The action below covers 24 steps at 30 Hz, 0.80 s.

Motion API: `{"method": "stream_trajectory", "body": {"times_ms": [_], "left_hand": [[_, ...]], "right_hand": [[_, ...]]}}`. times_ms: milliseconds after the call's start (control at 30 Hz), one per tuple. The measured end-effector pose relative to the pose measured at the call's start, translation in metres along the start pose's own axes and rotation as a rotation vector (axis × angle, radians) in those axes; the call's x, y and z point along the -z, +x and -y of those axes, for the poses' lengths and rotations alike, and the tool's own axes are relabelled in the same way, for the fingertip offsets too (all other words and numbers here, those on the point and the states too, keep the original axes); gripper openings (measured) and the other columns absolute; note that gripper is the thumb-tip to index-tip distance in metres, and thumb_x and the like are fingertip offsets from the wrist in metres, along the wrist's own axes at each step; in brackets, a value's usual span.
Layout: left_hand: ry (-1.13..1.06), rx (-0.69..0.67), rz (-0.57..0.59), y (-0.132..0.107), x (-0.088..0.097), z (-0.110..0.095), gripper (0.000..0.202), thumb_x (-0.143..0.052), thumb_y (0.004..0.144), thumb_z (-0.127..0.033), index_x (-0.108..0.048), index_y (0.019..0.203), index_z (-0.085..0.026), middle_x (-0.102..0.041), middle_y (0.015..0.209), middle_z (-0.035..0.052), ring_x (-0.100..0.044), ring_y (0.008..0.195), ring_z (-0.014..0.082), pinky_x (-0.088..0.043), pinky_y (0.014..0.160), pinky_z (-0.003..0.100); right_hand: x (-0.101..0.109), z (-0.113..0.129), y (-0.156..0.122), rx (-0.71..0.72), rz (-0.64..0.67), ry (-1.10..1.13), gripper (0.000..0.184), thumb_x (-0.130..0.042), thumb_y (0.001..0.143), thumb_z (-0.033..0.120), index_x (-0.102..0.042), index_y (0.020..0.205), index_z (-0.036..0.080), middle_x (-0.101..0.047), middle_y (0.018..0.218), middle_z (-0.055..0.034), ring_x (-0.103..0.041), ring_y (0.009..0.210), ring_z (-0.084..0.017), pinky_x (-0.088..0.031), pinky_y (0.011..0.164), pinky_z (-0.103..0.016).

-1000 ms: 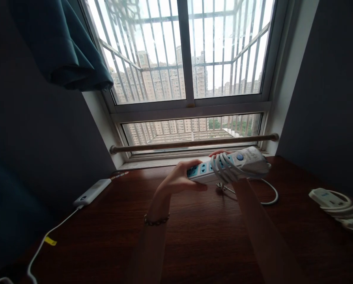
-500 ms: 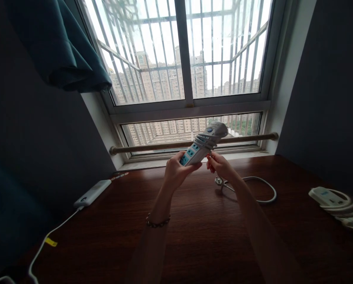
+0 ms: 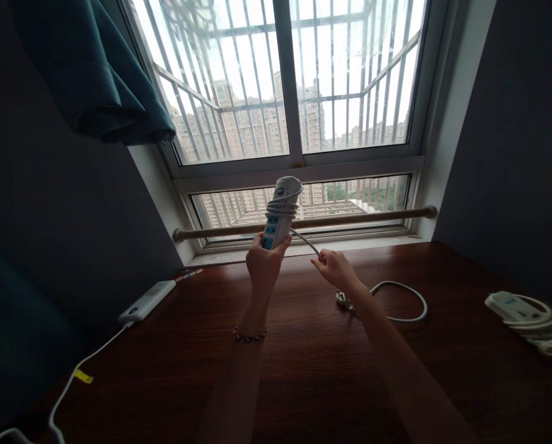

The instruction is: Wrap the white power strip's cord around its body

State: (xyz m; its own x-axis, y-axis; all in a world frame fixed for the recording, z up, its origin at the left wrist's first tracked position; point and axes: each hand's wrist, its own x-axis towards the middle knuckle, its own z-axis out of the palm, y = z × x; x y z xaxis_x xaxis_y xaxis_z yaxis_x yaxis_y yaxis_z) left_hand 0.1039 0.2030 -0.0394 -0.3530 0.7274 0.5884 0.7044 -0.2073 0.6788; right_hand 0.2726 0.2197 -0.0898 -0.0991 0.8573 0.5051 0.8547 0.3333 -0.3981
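Note:
A white power strip [image 3: 279, 223] with blue sockets is raised above the table's far edge, its cord wrapped several turns around the upper half. My left hand [image 3: 265, 262] is closed around its lower end. From the strip a stretch of white cord [image 3: 306, 240] runs down to my right hand [image 3: 335, 269], whose fingers pinch it. Beyond that hand, the rest of the cord lies in a loop on the wood, and its plug [image 3: 343, 300] rests beside my right forearm, which partly hides it.
A second power strip [image 3: 516, 308], wound in its own cord, lies at the right. On the left is a white power bank [image 3: 147, 301] with a cable [image 3: 90, 356] plugged in. A horizontal rail [image 3: 363, 219] crosses the window behind the brown tabletop [image 3: 303, 351].
My left hand has tipped the power strip more upright and moved it left. My right hand has drawn away from it to the lower right, stretching the cord between them.

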Motion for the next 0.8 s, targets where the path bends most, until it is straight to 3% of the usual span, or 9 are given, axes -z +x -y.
{"method": "stream_trajectory", "body": {"times_ms": [133, 233, 400, 533, 667, 800], "left_hand": [[0.211, -0.037, -0.096, 0.001, 0.004, 0.002, 0.052, -0.055, 0.071, -0.059, -0.054, 0.106, -0.020, -0.064, 0.088, 0.0084, -0.061, 0.080, 0.0276, -0.044, 0.067, 0.035], [0.350, -0.139, -0.084, -0.004, 0.005, -0.001, 0.053, -0.058, 0.072, -0.047, -0.050, 0.115, -0.017, -0.060, 0.098, 0.0124, -0.057, 0.091, 0.0318, -0.043, 0.074, 0.039], [0.491, -0.351, 0.078, -0.007, 0.012, -0.006, 0.050, -0.063, 0.069, -0.029, -0.052, 0.117, -0.019, -0.058, 0.096, 0.0095, -0.053, 0.091, 0.0286, -0.043, 0.079, 0.036], [0.552, -0.484, 0.222, -0.007, 0.025, -0.008, 0.052, -0.065, 0.066, -0.022, -0.053, 0.117, -0.022, -0.057, 0.095, 0.0066, -0.052, 0.090, 0.0268, -0.042, 0.079, 0.034], [0.581, -0.580, 0.337, -0.012, 0.038, -0.012, 0.051, -0.063, 0.066, -0.015, -0.054, 0.115, -0.021, -0.057, 0.097, 0.0081, -0.050, 0.092, 0.0277, -0.041, 0.079, 0.035], [0.554, -0.711, 0.509, -0.018, 0.048, -0.017, 0.041, -0.064, 0.063, -0.012, -0.059, 0.102, -0.025, -0.059, 0.091, 0.0037, -0.052, 0.087, 0.0233, -0.040, 0.073, 0.030]], "right_hand": [[0.022, 0.017, -0.006, 0.155, -0.032, -0.064, 0.022, -0.042, 0.091, 0.033, -0.056, 0.081, 0.019, -0.064, 0.070, -0.0025, -0.058, 0.064, -0.015, -0.026, 0.055, -0.025], [0.038, 0.028, -0.013, 0.229, -0.059, -0.144, 0.022, -0.041, 0.092, 0.028, -0.056, 0.080, 0.018, -0.066, 0.074, -0.0055, -0.060, 0.067, -0.018, -0.022, 0.056, -0.028], [0.062, 0.022, -0.019, 0.307, -0.077, -0.225, 0.025, -0.042, 0.092, 0.027, -0.059, 0.076, 0.017, -0.066, 0.076, -0.0054, -0.060, 0.070, -0.019, -0.021, 0.058, -0.030], [0.077, 0.013, -0.020, 0.376, -0.065, -0.232, 0.021, -0.047, 0.091, 0.032, -0.063, 0.084, 0.021, -0.067, 0.082, -0.0009, -0.060, 0.076, -0.017, -0.022, 0.060, -0.029], [0.084, 0.020, -0.023, 0.467, -0.020, -0.229, 0.023, -0.049, 0.090, 0.036, -0.065, 0.082, 0.023, -0.065, 0.075, 0.0005, -0.058, 0.073, -0.015, -0.022, 0.059, -0.028], [0.088, 0.025, -0.026, 0.519, 0.023, -0.185, 0.023, -0.056, 0.085, 0.041, -0.068, 0.078, 0.023, -0.064, 0.073, 0.0005, -0.055, 0.070, -0.014, -0.021, 0.057, -0.028]]}}
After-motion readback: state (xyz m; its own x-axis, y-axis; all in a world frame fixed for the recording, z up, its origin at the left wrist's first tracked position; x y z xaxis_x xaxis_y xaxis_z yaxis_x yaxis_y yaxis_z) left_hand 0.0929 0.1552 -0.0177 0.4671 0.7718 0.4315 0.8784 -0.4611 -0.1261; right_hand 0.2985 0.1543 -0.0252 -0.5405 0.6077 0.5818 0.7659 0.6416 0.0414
